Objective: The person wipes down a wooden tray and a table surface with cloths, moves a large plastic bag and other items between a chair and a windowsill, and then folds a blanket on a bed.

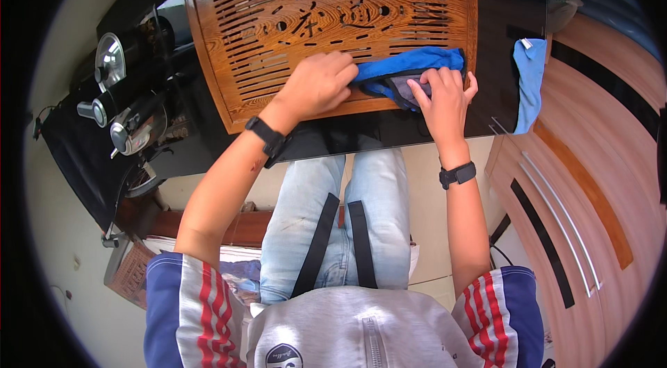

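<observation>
A blue cloth (pixel 410 62) with dark edging lies bunched along the near right edge of a slatted wooden tea tray (pixel 208 80). One part of it is turned up and shows a grey side. At the cloth's left end, my left hand (pixel 319 83) is closed on it, fingers curled and knuckles up. My right hand (pixel 445 97) takes hold of the grey part near the tray's right corner, with thumb and fingertips on the fabric and the little finger sticking out.
The tray rests on a glossy black table (pixel 507 21). A light-blue cloth (pixel 529 83) hangs over the table's right edge. To the left stand a glass-lidded pot (pixel 111 59) and other dark kettle-like vessels. A wood-grain cabinet (pixel 590 132) with long handles is at the right.
</observation>
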